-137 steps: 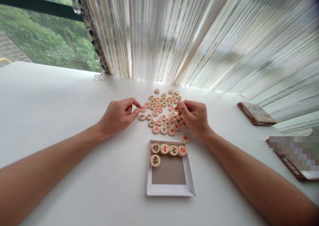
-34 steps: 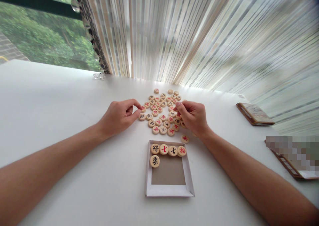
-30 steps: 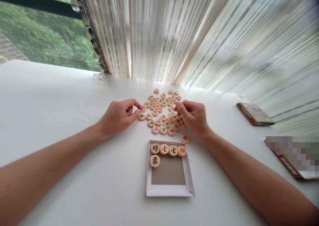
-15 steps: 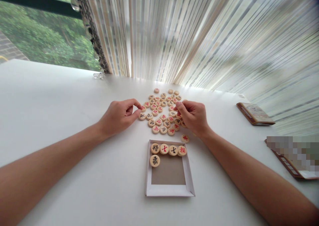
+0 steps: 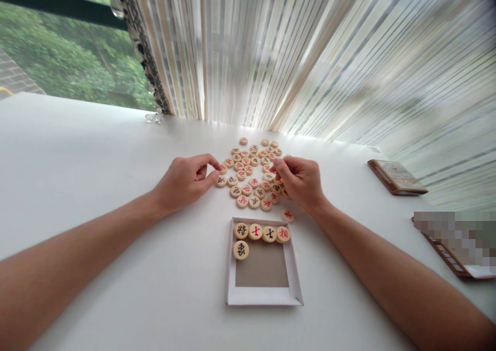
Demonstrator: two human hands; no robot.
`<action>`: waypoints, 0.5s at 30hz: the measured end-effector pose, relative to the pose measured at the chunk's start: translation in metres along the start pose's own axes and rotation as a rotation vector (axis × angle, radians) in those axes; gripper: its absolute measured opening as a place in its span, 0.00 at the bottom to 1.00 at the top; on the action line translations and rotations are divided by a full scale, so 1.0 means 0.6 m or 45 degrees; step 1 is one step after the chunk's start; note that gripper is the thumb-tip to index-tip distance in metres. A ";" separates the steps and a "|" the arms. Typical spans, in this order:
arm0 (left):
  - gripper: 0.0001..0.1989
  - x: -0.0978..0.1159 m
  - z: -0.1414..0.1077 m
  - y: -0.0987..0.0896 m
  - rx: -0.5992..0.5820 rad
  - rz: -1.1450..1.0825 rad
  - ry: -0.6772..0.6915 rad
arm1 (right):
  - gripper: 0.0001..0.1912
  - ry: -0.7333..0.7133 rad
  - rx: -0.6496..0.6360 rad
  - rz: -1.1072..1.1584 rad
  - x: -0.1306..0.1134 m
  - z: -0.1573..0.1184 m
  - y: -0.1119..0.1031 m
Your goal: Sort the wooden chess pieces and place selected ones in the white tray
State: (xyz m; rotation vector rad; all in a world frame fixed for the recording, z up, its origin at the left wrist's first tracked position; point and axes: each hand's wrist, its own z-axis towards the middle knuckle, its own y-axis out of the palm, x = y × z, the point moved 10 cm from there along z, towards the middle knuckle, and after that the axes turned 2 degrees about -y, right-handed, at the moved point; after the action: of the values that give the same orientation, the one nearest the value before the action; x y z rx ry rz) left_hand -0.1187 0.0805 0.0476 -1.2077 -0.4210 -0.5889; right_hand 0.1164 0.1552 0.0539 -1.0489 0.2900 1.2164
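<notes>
My left hand (image 5: 189,179) is at the left edge of a loose group of round wooden Chinese chess pieces (image 5: 254,181). Its thumb and index fingertip are nearly together against a red-marked piece (image 5: 223,169); whether they grip anything is hidden. On the group's right side, my right hand (image 5: 300,178) is closed, thumb against the curled index finger, and hides what it may hold. Nearer to me lies a shallow white box (image 5: 295,278) with a row of pieces along its far side. Below that row, a black-marked piece (image 5: 241,250) sits at the left.
One red-marked piece (image 5: 288,215) lies apart, just beyond the box's far right corner. Two brown-edged box-like items (image 5: 397,177) are at the right, one partly blurred out. A small clear object (image 5: 154,117) stands by the curtain (image 5: 240,51) at the table's back edge.
</notes>
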 end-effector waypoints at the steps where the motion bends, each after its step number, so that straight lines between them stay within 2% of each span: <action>1: 0.12 0.000 0.000 0.000 0.002 0.000 0.002 | 0.22 0.002 -0.001 -0.002 0.000 0.000 0.000; 9: 0.12 0.007 -0.004 -0.007 0.074 -0.022 0.040 | 0.24 0.060 0.037 0.035 0.004 -0.002 -0.007; 15: 0.11 0.000 -0.004 -0.019 0.193 -0.030 -0.005 | 0.25 0.170 0.177 0.372 0.020 -0.004 -0.015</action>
State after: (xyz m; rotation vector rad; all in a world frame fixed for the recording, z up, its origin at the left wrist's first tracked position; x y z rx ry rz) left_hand -0.1260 0.0757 0.0553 -1.0603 -0.4753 -0.5646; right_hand 0.1294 0.1612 0.0488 -0.9909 0.6410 1.3667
